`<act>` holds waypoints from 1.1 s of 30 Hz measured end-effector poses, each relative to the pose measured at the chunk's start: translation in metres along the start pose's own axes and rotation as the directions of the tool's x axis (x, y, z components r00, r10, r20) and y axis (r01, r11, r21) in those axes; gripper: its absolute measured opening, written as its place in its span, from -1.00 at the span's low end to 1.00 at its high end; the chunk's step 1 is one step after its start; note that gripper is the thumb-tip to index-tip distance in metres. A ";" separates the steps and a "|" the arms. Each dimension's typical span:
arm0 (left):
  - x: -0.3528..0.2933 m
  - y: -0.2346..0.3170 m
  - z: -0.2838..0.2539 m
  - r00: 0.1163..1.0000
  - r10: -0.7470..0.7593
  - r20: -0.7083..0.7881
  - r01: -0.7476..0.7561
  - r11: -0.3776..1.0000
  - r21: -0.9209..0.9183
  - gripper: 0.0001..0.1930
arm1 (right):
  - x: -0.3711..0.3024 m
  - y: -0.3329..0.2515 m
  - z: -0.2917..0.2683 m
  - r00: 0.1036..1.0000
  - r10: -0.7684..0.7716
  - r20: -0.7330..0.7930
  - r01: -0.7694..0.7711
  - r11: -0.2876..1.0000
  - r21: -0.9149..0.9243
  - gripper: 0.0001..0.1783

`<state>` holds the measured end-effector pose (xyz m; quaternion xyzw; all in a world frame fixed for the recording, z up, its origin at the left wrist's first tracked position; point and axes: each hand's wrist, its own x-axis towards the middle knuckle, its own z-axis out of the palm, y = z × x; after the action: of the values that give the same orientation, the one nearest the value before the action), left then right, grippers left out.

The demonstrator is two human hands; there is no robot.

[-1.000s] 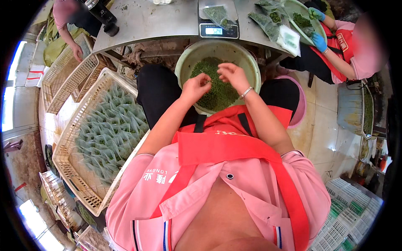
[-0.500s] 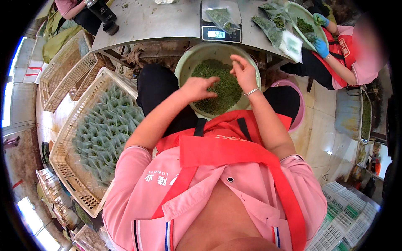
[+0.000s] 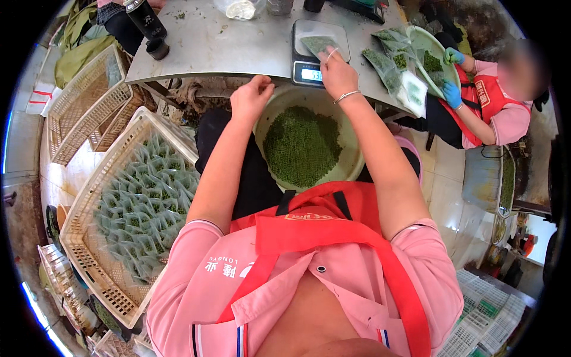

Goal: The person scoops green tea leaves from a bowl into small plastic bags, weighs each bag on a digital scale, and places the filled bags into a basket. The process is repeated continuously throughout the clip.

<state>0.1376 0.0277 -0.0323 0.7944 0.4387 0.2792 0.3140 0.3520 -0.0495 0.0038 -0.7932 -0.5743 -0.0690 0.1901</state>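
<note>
Head view, left to right. Left of frame: one pale plastic crate [image 3: 89,250] heaped with many small clear packets [image 3: 146,208] of green leaf, too many to count; two more lattice crates [image 3: 83,113] lie at upper left. Centre: left hand [image 3: 251,98], fingers loosely curled and pinched, contents not discernible, just above the rim of one round basin [image 3: 351,172] of dark green loose leaf [image 3: 302,144]. Upper centre: right hand [image 3: 336,74] pinches one clear packet [image 3: 318,44] on one digital scale [image 3: 315,50]. Upper right: a co-worker's two blue-gloved hands [image 3: 452,77].
</note>
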 end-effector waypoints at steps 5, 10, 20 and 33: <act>0.012 0.008 0.004 0.904 0.325 -0.277 -0.241 0.924 0.297 -0.60 | 0.011 -0.056 -0.036 0.941 -0.221 0.257 0.250 0.964 -0.086 -0.80; 0.009 0.001 0.010 0.999 -0.008 -0.044 0.021 0.955 0.296 -0.56 | -0.008 -0.096 -0.041 0.931 -0.276 0.238 0.258 0.960 0.107 -0.84; 0.004 0.008 0.012 0.999 0.029 0.024 -0.035 0.953 0.301 -0.50 | -0.012 -0.096 -0.035 0.884 -0.210 0.418 0.179 0.977 0.112 -0.77; 0.009 -0.009 0.018 0.989 -0.146 -0.025 0.141 0.981 -0.135 -0.44 | -0.041 0.030 -0.046 0.937 0.345 0.059 -0.220 0.450 0.865 -0.74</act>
<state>0.1498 0.0351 -0.0488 0.7330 0.4807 0.2981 0.3779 0.3711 -0.1111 0.0256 -0.6704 -0.3779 0.2088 0.6035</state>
